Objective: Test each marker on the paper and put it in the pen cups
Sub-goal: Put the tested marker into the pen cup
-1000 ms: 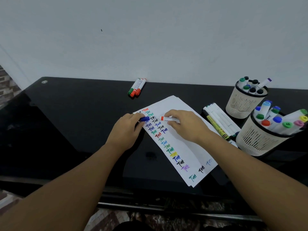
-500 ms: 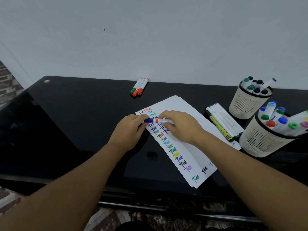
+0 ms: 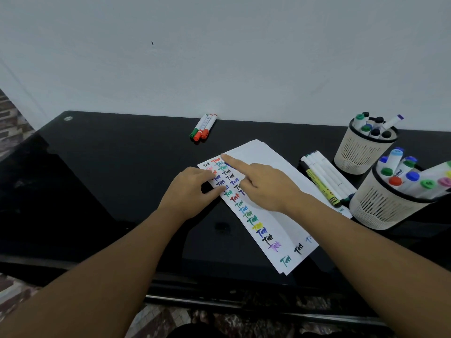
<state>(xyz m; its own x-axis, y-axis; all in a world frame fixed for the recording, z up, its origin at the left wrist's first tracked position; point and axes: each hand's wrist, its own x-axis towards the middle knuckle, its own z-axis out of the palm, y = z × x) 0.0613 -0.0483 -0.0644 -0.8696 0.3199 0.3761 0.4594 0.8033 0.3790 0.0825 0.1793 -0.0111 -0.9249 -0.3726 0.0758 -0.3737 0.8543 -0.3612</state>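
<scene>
Paper lies slanted on the black glossy surface, its left strip filled with coloured "Test" marks. The left hand rests on the sheet's left edge, fingers loosely curled; whether it holds anything I cannot tell. The right hand points its straight forefinger toward 11 o'clock at the top marks, other fingers curled under; a dark blue marker peeks out beneath it, though a grip on it cannot be confirmed. At 3 o'clock lie loose markers, beside two cream pen cups holding capped markers. At 12 o'clock lie three markers.
</scene>
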